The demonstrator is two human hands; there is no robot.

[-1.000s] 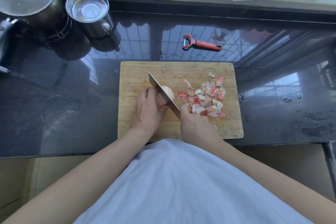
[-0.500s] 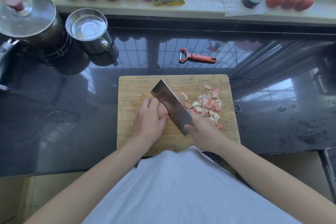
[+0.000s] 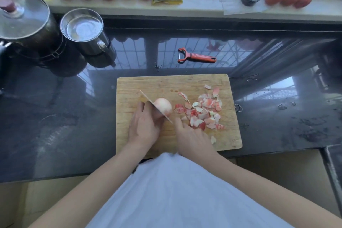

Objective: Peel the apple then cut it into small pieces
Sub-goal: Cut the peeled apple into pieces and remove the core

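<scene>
The knife [image 3: 156,106] has dropped edge-down onto the peeled apple [image 3: 162,106] on the cutting board [image 3: 166,83] — left hand [image 3: 143,126] cupping it steady, right hand [image 3: 192,139] wrapped around the hidden handle for downward force.

One head-worn wide-angle view looks steeply down from close above, facing the window; the cutting board [image 3: 172,83] sits centre frame, sill along the top.
</scene>
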